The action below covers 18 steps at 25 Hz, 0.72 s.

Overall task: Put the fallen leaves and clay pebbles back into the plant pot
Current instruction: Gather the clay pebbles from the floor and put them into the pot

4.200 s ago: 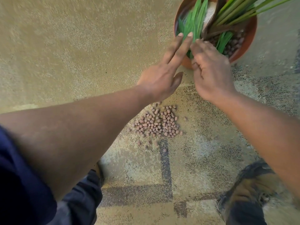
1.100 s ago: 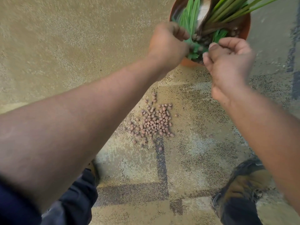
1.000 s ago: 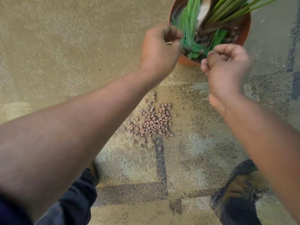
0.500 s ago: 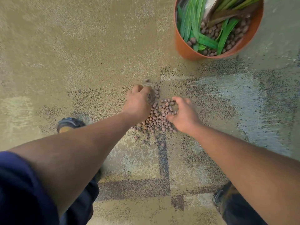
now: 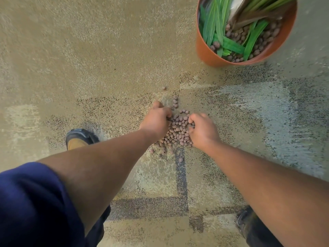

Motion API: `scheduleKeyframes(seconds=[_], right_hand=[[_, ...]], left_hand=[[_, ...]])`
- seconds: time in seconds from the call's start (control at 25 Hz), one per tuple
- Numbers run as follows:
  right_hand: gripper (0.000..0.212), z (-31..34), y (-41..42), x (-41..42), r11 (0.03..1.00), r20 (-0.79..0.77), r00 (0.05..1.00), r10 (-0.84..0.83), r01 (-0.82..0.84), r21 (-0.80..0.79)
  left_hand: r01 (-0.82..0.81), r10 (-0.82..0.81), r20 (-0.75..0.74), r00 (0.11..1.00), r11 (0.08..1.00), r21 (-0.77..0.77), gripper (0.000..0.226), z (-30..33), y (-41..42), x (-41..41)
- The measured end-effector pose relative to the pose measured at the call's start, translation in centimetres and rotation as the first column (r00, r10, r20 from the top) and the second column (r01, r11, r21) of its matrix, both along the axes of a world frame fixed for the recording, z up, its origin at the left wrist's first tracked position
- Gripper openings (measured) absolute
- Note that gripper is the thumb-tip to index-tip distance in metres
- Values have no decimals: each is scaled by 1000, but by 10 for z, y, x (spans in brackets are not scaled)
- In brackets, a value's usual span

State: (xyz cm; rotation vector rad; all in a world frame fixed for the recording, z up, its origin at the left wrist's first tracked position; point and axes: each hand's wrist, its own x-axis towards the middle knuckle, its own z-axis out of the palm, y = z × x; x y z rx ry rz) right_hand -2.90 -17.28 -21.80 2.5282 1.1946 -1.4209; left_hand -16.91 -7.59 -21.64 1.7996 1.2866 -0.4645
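Left hand (image 5: 156, 120) and right hand (image 5: 203, 130), fingers curled into pebbles (image 5: 178, 130) on carpet (image 5: 89, 59); pot (image 5: 210, 52) at 1 o'clock.

Below me, a tan carpet floor (image 5: 89, 50) with darker speckled patches and one dark L-shaped band (image 5: 181, 184); a paler grey-blue patch (image 5: 267, 111) on my right. Lighting even.

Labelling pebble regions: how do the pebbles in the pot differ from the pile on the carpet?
The pebbles in the pot lie inside the orange plant pot, mixed with green leaves; the pile on the carpet sits loose on the floor, with no leaves.
The pile has the left hand and right hand curled into it from either side; the potted ones are untouched.
The pile has strays round its edge.
Both look like small, round, brownish pebbles.
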Motion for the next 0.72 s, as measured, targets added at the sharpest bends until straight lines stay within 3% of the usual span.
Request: scheduleKeyframes(seconds=[0.16,0.36,0.44,0.56,0.72], right_hand=[[16,0,-13,1,987,-10,987,-159,159,13],[23,4,-23,-4,948,-92,944,-316,318,9],[26,12,-15,-5,878,-128,872,-472,478,23],[34,24,-1,-4,695,-181,692,-699,717,54],[32,38,13,-1,536,-274,541,-795,838,100]], left_hand=[[-114,114,4,993,993,-17,22,5,3,3],[-103,104,-11,995,994,28,24,5,-1,5],[-89,90,-39,995,996,26,23,4,1,5],[-53,53,-60,997,999,11,24,3,6,5],[-150,143,-91,986,986,-77,22,6,15,2]])
